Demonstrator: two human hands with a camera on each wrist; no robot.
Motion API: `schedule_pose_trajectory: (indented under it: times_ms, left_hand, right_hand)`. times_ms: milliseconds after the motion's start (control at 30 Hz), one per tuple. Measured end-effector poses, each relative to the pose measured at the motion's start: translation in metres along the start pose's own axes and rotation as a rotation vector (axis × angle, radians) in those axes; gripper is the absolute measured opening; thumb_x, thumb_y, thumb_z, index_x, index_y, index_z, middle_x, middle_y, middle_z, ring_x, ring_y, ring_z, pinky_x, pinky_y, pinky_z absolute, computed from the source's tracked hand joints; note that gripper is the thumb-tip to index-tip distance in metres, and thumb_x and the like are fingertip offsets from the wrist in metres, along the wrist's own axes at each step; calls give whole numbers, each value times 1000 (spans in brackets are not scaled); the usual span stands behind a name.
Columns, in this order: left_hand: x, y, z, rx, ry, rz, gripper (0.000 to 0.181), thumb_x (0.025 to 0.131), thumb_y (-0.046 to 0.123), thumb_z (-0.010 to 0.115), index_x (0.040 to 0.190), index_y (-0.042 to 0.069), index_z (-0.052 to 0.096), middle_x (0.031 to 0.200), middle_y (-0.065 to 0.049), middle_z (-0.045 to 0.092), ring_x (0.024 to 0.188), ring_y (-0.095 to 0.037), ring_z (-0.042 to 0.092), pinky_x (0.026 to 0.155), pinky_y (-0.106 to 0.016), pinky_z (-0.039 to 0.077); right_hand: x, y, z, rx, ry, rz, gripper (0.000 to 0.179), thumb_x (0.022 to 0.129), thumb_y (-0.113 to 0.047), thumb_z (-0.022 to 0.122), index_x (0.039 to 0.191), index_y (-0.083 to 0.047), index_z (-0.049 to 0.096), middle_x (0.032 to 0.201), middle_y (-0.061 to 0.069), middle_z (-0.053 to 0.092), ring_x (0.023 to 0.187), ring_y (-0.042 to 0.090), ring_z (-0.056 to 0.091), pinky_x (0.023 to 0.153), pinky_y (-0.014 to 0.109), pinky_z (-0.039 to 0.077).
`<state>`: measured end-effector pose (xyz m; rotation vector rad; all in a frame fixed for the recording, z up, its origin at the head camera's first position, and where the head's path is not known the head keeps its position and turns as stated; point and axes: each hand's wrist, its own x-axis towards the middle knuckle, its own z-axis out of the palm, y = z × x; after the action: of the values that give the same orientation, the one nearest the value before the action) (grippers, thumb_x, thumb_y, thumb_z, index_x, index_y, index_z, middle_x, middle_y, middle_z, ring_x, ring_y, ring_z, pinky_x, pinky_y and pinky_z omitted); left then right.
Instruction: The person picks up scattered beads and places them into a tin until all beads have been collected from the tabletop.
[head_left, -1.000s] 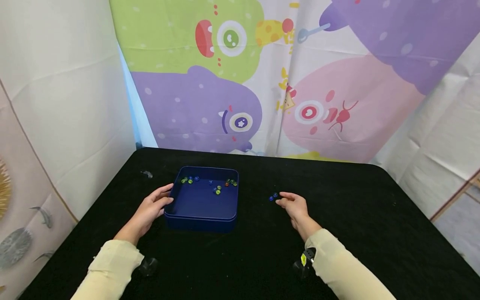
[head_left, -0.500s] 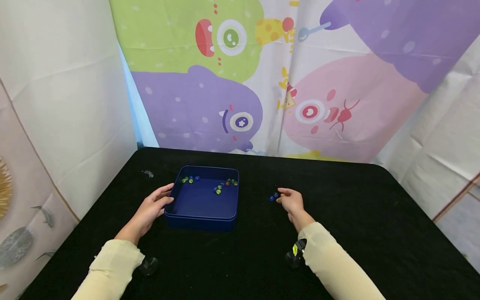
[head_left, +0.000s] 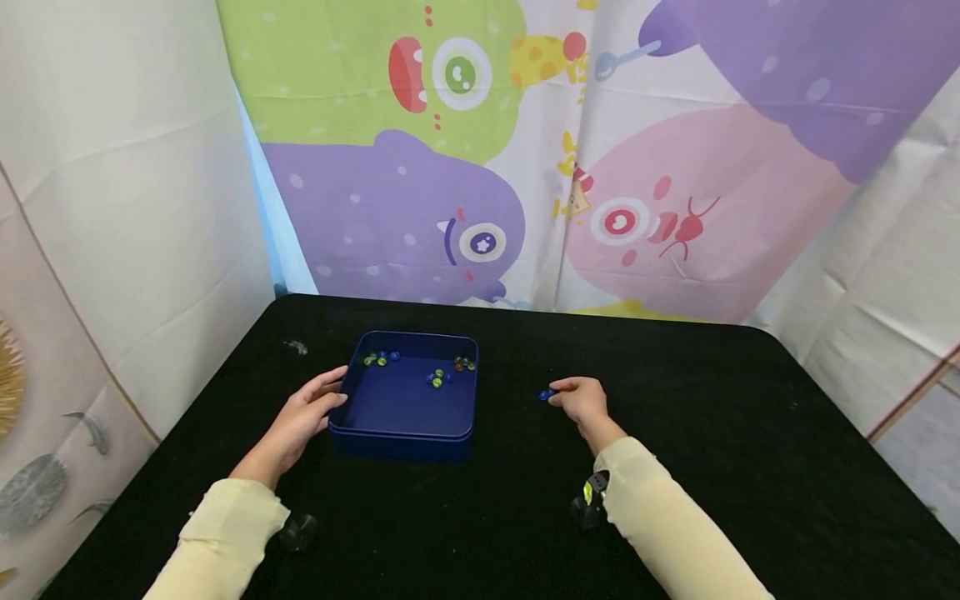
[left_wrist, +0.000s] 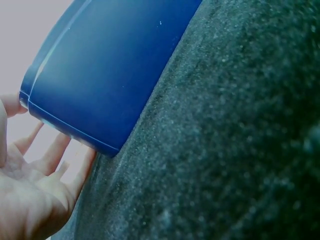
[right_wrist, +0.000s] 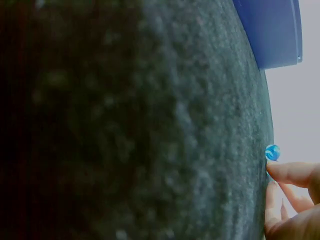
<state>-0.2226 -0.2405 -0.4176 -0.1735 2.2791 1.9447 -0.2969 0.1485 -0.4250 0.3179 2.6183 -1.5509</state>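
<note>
A square, dark blue open box (head_left: pixel 405 417) stands on the black table and holds several green, blue and red marbles (head_left: pixel 437 382). My left hand (head_left: pixel 303 417) touches its left side, fingers fairly straight; the left wrist view shows the fingers (left_wrist: pixel 55 155) along the box wall. Right of the box, a blue marble (head_left: pixel 543 396) lies just past my right fingertips. A second one is partly hidden between the thumb and fingers of my right hand (head_left: pixel 585 404); whether they pinch it is unclear. The right wrist view shows one blue marble (right_wrist: pixel 272 152) beside a fingertip.
The black cloth-covered table (head_left: pixel 712 433) runs back to a cartoon-print curtain (head_left: pixel 480 150). A small clear scrap (head_left: pixel 296 347) lies behind and left of the box. White cloth walls (head_left: pixel 142 183) stand on both sides.
My right hand has shifted slightly left, its fingertips now partly covering a blue marble. Inside the box, one blue marble has rolled right. The left hand has stayed in place.
</note>
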Motion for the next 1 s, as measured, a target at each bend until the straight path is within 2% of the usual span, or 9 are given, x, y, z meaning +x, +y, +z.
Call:
schedule_pose_trajectory:
  times_ms: [133, 267, 533, 667, 800, 900, 1000]
  left_hand:
    - [0, 0, 0, -1, 4, -3, 55, 98, 24, 45, 148, 15, 24, 150, -20, 20, 132, -38, 29, 105, -51, 29]
    - [1, -1, 0, -5, 4, 0, 56, 97, 24, 46, 148, 16, 24, 149, -20, 21, 131, -38, 30, 105, -51, 29]
    - [1, -2, -1, -4, 4, 10, 55, 97, 23, 46, 148, 15, 25, 149, -20, 22, 131, -38, 31, 104, -52, 29]
    - [1, -2, -1, -6, 5, 11, 55, 97, 22, 45, 147, 14, 25, 149, -20, 23, 131, -38, 30, 105, -52, 29]
    - [1, -3, -1, -11, 5, 10, 55, 97, 21, 46, 147, 14, 26, 148, -20, 23, 131, -37, 30, 105, -52, 28]
    - [1, -3, 0, -14, 3, 14, 55, 97, 21, 46, 147, 14, 26, 148, -20, 23, 131, -37, 31, 105, -52, 29]
    - [1, -3, -1, -14, 5, 18, 55, 97, 21, 46, 147, 14, 26, 148, -20, 24, 131, -37, 31, 105, -52, 29]
  right_hand:
    - [0, 1, -1, -6, 40, -8, 19, 78, 1, 70, 97, 3, 70, 106, 17, 63, 96, 27, 56, 85, 42, 47]
    - [-1, 2, -3, 44, 56, 18, 17, 79, 0, 70, 97, 3, 69, 101, 17, 65, 87, 23, 62, 82, 40, 50]
    - [-6, 5, -9, 189, 28, 81, 22, 84, -5, 66, 104, 4, 66, 111, 20, 62, 86, 20, 66, 91, 42, 47]
    - [-10, 7, -10, 255, 6, 92, 24, 85, -6, 66, 106, 4, 65, 106, 17, 65, 78, 14, 66, 88, 39, 49]
    - [-14, 9, -9, 353, -14, 113, 25, 83, -3, 67, 107, 5, 63, 98, 12, 66, 74, 10, 65, 80, 30, 53]
    - [-18, 8, -9, 405, -26, 116, 27, 82, -1, 67, 107, 6, 63, 96, 10, 66, 75, 10, 65, 75, 25, 54]
    - [-24, 6, -10, 411, -40, 116, 28, 82, -3, 68, 108, 5, 63, 100, 10, 65, 79, 11, 65, 77, 25, 53]
